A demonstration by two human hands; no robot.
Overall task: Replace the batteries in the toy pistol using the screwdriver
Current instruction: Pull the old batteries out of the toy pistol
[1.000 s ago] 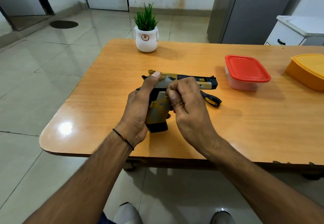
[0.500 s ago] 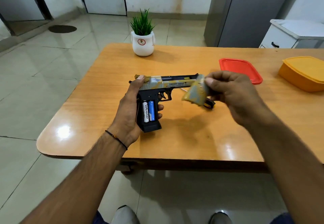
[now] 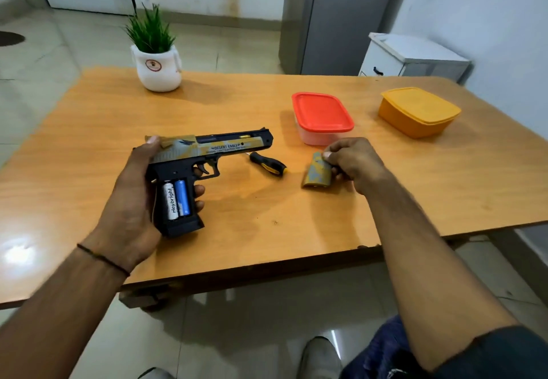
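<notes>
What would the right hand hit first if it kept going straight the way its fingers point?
The right hand, pinching the grip cover, points left across the table. First in line is probably the screwdriver handle, though depth is hard to judge.

The toy pistol [image 3: 207, 153] was held above the table [image 3: 89, 129] by the left hand [image 3: 133, 198], two batteries [image 3: 176, 199] seated in its grip. Right of it the screwdriver [image 3: 268, 164] was laid flat, then the grip cover [image 3: 316, 171] was pinched by the right hand [image 3: 354, 162]. Behind were set two lidded boxes [image 3: 323, 118], a potted plant [image 3: 155, 55] far left
</notes>
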